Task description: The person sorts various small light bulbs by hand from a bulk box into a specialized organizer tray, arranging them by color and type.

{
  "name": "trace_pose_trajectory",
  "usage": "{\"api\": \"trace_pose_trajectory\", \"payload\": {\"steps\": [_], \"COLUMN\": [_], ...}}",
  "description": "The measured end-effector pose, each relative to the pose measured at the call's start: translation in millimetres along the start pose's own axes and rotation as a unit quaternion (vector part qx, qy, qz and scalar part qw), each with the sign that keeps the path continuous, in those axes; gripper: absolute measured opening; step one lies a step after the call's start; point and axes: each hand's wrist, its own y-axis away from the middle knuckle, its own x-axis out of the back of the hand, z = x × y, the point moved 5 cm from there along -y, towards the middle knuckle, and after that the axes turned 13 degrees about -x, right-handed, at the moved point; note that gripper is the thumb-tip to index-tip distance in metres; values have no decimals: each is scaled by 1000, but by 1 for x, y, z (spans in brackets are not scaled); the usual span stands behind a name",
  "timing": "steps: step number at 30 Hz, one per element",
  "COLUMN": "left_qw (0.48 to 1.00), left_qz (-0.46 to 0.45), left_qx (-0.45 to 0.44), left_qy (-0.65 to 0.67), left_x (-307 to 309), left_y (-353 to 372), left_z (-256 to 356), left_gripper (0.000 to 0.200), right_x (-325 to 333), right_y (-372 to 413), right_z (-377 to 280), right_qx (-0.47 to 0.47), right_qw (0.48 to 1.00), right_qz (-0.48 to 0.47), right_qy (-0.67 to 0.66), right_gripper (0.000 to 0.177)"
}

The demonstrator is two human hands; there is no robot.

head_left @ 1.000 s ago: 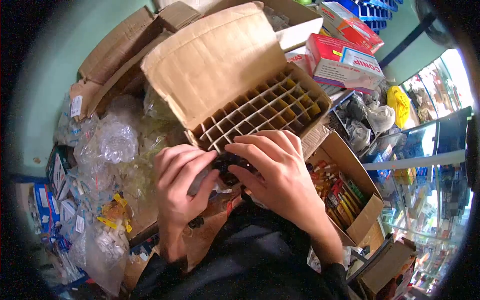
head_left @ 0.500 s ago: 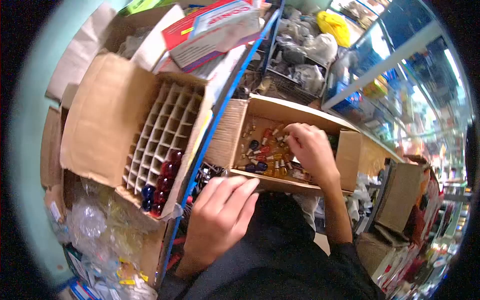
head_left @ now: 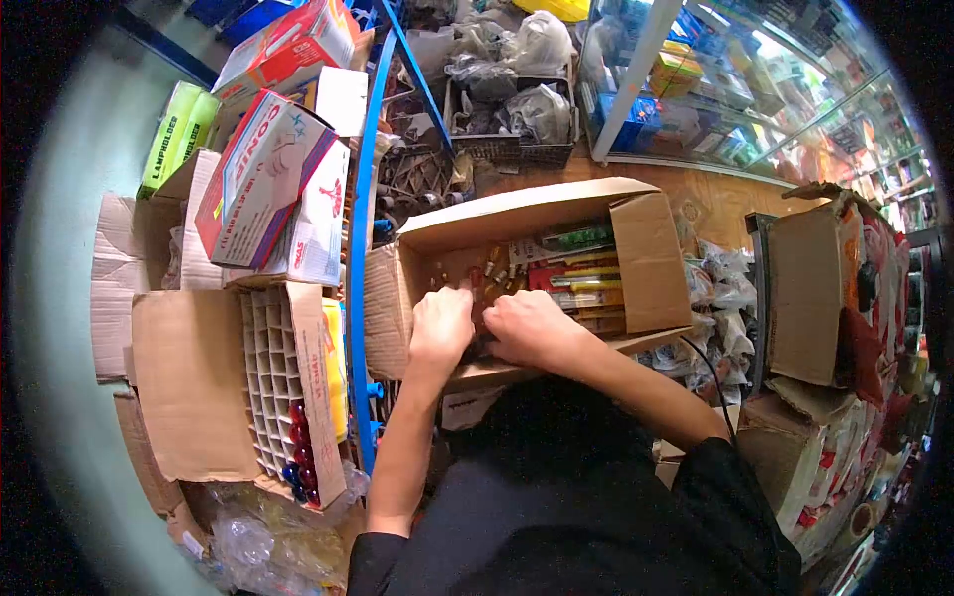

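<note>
The left hand (head_left: 442, 328) and right hand (head_left: 527, 330) were held inside the open brown cardboard box (head_left: 517, 214) — its flaps were folded back so the small coloured glass bulbs (head_left: 479, 276) could be reached. Fingers were curled down — each grip could not be told.

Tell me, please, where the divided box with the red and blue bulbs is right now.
The divided box lies at lower left of the head view, just left of the blue rail and below the red-and-white cartons.
</note>
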Motion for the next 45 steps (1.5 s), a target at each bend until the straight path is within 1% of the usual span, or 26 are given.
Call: {"api": "trace_pose_trajectory", "payload": {"steps": [2, 4, 5, 7, 8, 9, 11, 12, 13, 14, 16, 18, 19, 20, 21, 22, 24, 26, 28, 31, 33, 35, 40, 43, 44, 45], "left_qw": [1000, 999, 998, 991, 983, 971, 945, 932, 917, 899, 868, 815, 811, 801, 803, 803, 805, 798, 808, 824, 826, 829, 838, 813, 791, 766], "left_qz": [14, 29, 56, 113, 155, 197, 280, 316, 355, 413, 483, 562, 564, 568, 553, 537, 520, 520, 504, 482, 471, 469, 461, 518, 553, 597], "left_qx": [-1, 2, 22, 65, 61, 61, 61, 56, 57, 53, 71, 125, 156, 177, 210, 242, 274, 300, 302, 297, 311, 304, 292, 264, 258, 223], "left_qy": [-8, -13, 7, 42, 82, 118, 159, 166, 171, 137, 94, 69, -23, -64, -79, -94, -82, -59, -45, -33, -6, -15, -7, -32, -46, -82], "left_x": [-3, -4, 0, 34, 50, 68, 103, 118, 132, 151, 178, 185, 193, 196, 196, 193, 182, 176, 167, 158, 155, 159, 155, 160, 159, 153], "left_y": [1, 5, 8, 15, 21, 30, 58, 76, 97, 120, 169, 218, 238, 255, 267, 276, 289, 288, 288, 286, 285, 285, 285, 291, 293, 296], "left_z": [-2, -2, 1, 16, 24, 32, 47, 57, 64, 74, 86, 91, 91, 83, 72, 62, 48, 43, 38, 28, 25, 24, 22, 30, 36, 45], "left_gripper": [22, 23, 22, 22, 22, 23, 26, 29, 26, 30, 34, 36, 34, 31, 32, 32, 32, 31, 31, 27, 25, 25, 22, 17, 18, 17], "right_x": [15, 29, 41, 69, 82, 95, 118, 131, 141, 149, 163, 169, 171, 172, 175, 172, 171, 156, 140, 124, 116, 111, 108, 99, 95, 97], "right_y": [12, 24, 33, 49, 56, 62, 70, 72, 72, 72, 73, 70, 69, 70, 69, 64, 54, 41, 30, 23, 21, 20, 19, 19, 19, 22], "right_z": [10, 19, 21, 21, 18, 13, 5, -4, -10, -18, -42, -65, -83, -101, -121, -141, -178, -206, -226, -242, -246, -248, -248, -246, -244, -242], "right_qx": [-10, -7, -7, -2, 5, 18, 63, 82, 79, 71, 109, 138, 152, 164, 170, 211, 262, 328, 369, 376, 368, 358, 361, 374, 373, 363], "right_qw": [998, 996, 995, 992, 990, 987, 974, 965, 959, 953, 935, 917, 909, 899, 910, 899, 904, 883, 879, 886, 899, 906, 905, 899, 902, 906], "right_qz": [36, 70, 76, 83, 81, 79, 59, 41, -4, -50, -16, 21, 41, 63, 85, 103, 115, 145, 174, 163, 156, 155, 168, 190, 186, 182], "right_qy": [-47, -58, -68, -97, -118, -140, -211, -247, -271, -291, -337, -373, -387, -402, -367, -369, -319, -303, -249, -217, -182, -162, -148, -127, -116, -120], "right_gripper": [32, 32, 31, 29, 28, 28, 36, 32, 31, 30, 31, 35, 37, 39, 39, 39, 36, 32, 31, 33, 33, 33, 36, 34, 36, 37]}}
